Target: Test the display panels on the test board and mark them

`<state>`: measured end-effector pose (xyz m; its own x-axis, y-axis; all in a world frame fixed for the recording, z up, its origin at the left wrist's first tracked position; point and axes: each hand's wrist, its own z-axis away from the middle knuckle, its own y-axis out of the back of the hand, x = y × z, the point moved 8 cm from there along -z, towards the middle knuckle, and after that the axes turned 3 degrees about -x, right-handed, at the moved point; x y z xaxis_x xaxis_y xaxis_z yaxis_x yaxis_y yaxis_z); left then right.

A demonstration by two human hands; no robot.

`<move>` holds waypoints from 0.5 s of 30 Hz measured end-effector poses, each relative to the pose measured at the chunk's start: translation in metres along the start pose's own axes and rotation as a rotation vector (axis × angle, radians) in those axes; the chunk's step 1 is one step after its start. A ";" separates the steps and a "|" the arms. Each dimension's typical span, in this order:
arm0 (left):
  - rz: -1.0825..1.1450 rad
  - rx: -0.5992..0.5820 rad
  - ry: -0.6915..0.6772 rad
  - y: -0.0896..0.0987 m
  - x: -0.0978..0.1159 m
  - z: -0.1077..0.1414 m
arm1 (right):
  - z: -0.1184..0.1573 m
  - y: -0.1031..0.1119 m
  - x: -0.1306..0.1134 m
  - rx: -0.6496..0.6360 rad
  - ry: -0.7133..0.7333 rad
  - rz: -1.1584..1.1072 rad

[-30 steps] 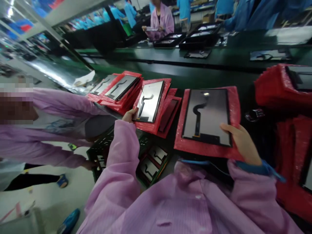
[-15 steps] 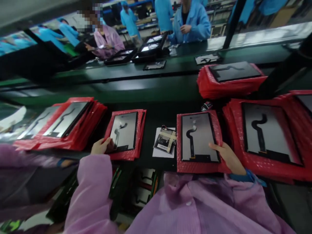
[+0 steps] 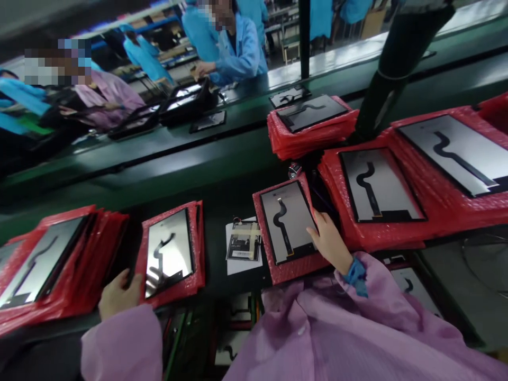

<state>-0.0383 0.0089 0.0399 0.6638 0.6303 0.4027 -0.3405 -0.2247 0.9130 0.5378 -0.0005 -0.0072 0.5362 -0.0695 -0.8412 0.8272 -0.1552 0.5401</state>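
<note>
Left of the board (image 3: pixel 239 242), the left hand (image 3: pixel 118 296), thumb and fingers parted, borders one panel (image 3: pixel 169 251); right of it, the right hand (image 3: pixel 328 241) grasps a second panel (image 3: pixel 297 217).

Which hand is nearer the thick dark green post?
Right: the right hand is below and left of the thick dark green post; the left hand is much farther left and lower.

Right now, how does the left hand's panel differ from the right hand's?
The left panel shows bright glare; the right panel looks duller grey. The right hand overlaps the right panel's edge; no part of the left hand covers the left panel. Both sit on red wrap and have a dark, curved ribbon.
</note>
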 end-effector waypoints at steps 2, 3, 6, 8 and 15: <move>-0.001 0.148 -0.144 0.016 0.022 0.015 | 0.013 0.008 -0.014 0.013 0.063 0.150; 0.019 0.188 -0.219 0.023 0.038 0.025 | 0.021 0.013 -0.022 0.005 0.103 0.234; 0.174 0.087 -0.378 0.026 0.102 0.052 | 0.049 0.031 -0.050 -0.158 0.255 0.339; 0.324 -0.070 -0.483 0.018 0.164 0.070 | 0.070 0.044 -0.073 -0.401 0.400 0.292; 0.723 -0.671 -0.437 -0.099 0.391 0.088 | 0.106 0.114 -0.131 -1.092 0.570 0.190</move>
<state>0.3131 0.2123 0.1124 0.2940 0.1619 0.9420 -0.9546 0.0997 0.2808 0.5441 -0.1139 0.1615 0.4330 0.4781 -0.7642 0.2896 0.7291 0.6202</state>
